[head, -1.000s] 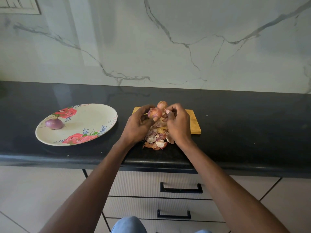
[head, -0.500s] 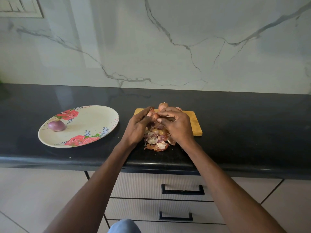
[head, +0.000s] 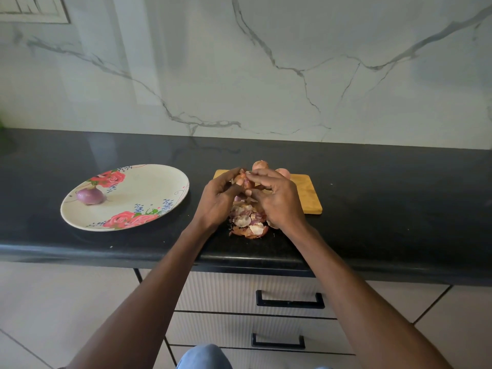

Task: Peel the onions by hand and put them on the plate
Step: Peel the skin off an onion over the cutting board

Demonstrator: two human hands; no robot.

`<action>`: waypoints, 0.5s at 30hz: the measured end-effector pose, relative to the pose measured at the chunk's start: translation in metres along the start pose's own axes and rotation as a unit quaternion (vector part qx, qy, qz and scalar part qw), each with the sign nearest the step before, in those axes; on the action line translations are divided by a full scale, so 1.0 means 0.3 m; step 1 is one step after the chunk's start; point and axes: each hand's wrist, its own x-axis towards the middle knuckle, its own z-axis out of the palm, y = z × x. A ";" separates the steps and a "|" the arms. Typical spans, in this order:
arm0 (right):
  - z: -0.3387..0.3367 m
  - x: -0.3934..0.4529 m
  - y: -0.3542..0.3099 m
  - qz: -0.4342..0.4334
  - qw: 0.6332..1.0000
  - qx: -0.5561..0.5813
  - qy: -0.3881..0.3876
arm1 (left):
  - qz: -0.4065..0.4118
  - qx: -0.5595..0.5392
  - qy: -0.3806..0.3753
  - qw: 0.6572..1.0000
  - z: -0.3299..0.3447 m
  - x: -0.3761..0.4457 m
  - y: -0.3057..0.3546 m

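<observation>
**Onion held in both hands above the peel pile; one peeled onion on the plate**

Nearest the camera, a patch of light blue fabric (head: 203,356) shows at the bottom edge. Beyond it stands a pale ribbed drawer front (head: 226,291) with black bar handles (head: 290,299). Both bare forearms reach over the rounded front edge of the glossy black stone countertop (head: 399,209).

On the countertop near that front edge lies a pile of loose papery red-brown and white onion skins (head: 249,222). It sits between the two wrists.

Above the pile, the left hand (head: 217,199) curls its fingers around a small unpeeled red-brown onion (head: 243,181). The right hand (head: 279,199) reaches in from the other side, with its fingertips (head: 253,174) pinching at the top of the same onion. Both hands are closed on it; the onion is largely hidden between them.

Behind the hands lies a rectangular light wooden cutting board (head: 306,193). Two more unpeeled onions (head: 260,164) rest at its far edge, partly hidden by the right hand.

To the left, well apart from the board, sits a round cream plate with red rose print (head: 149,182). One peeled purple onion (head: 90,196) rests on the plate's left part.

Farthest back rises a white marble-pattern wall with grey veins (head: 266,75).
</observation>
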 end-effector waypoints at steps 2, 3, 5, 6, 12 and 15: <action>0.005 -0.006 0.006 -0.005 0.999 0.009 0.035 | 0.009 0.007 0.017 1.000 0.003 -0.006 0.001; 0.009 -0.011 0.005 -0.011 0.999 0.003 0.051 | 0.011 0.012 0.023 1.000 0.003 -0.009 0.004; 0.012 -0.018 0.001 -0.029 0.996 -0.024 0.078 | 0.012 0.015 0.025 0.999 0.004 -0.011 0.009; 0.012 -0.021 0.000 -0.041 0.995 -0.037 0.085 | 0.012 0.014 0.025 1.000 0.004 -0.011 0.012; 0.021 -0.020 -0.005 -0.115 0.983 -0.120 0.082 | 0.010 0.006 0.031 0.999 -0.001 -0.012 0.013; 0.022 -0.023 0.000 -0.116 0.983 -0.122 0.076 | 0.012 0.010 0.032 0.999 -0.005 -0.014 0.012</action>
